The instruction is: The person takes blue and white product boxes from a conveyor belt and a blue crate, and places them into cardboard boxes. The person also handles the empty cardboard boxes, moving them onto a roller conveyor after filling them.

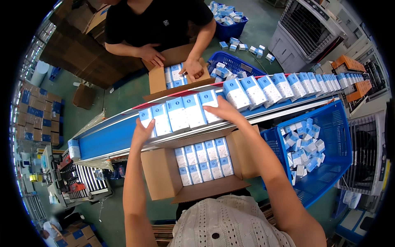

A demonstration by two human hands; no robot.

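Observation:
Between my hands is a row of several blue-and-white soft packs (176, 113), standing side by side at the near edge of the conveyor belt. My left hand (144, 131) presses the left end of this row, thumb on the near side. At the other end my right hand (224, 110) is closed against the last pack. Whether the row rests on the belt or is lifted, I cannot tell. Right below stands an open cardboard box (160, 173) with its flaps folded out. Inside it, two rows of similar packs (204, 172) lie side by side.
More packs (271, 90) line the blue conveyor belt (107, 140) to the right; a single pack (74, 149) sits at its left end. Across it, a co-worker's hands (192, 69) are at another box (158, 84). A blue crate (329, 164) of loose packs stands right.

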